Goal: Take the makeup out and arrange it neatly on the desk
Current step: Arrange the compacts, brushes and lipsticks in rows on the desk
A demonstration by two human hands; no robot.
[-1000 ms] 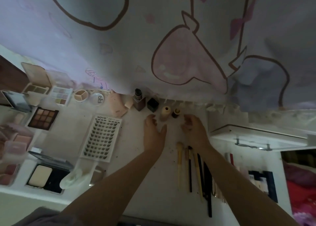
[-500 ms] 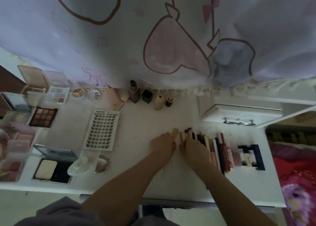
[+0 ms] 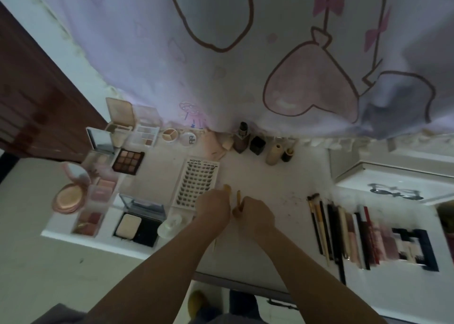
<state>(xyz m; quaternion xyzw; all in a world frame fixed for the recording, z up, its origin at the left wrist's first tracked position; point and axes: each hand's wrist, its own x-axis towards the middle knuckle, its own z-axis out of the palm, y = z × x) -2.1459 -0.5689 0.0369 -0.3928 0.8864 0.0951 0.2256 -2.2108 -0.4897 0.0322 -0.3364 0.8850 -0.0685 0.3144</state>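
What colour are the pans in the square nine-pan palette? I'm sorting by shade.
Browns and tans, in the eyeshadow palette; head view.

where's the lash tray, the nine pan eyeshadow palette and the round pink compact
lash tray (image 3: 196, 183), head view, middle of the white tray's lash rows
nine pan eyeshadow palette (image 3: 128, 161), head view, centre pan
round pink compact (image 3: 66, 197), head view, on the open powder pan

Palettes at desk left, lash tray right of them, bottles far centre, brushes near right.
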